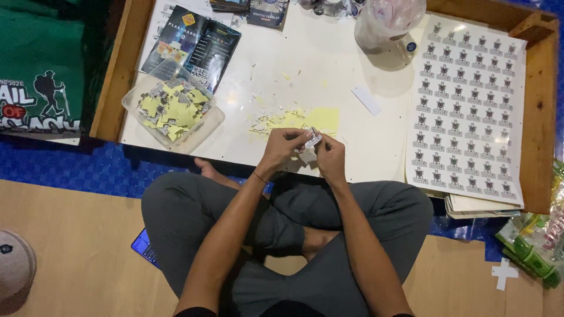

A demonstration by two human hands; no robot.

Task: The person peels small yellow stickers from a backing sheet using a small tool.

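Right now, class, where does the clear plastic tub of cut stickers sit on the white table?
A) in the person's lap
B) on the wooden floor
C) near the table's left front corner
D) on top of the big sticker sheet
C: the tub rests on the table near its left front corner, far from the sticker sheet.

Small sticker [313, 139]: print too small to tell, partly hidden by fingers.
Plastic jar [388, 23]: top cut off.
Cap [14, 264]: cut by left edge.
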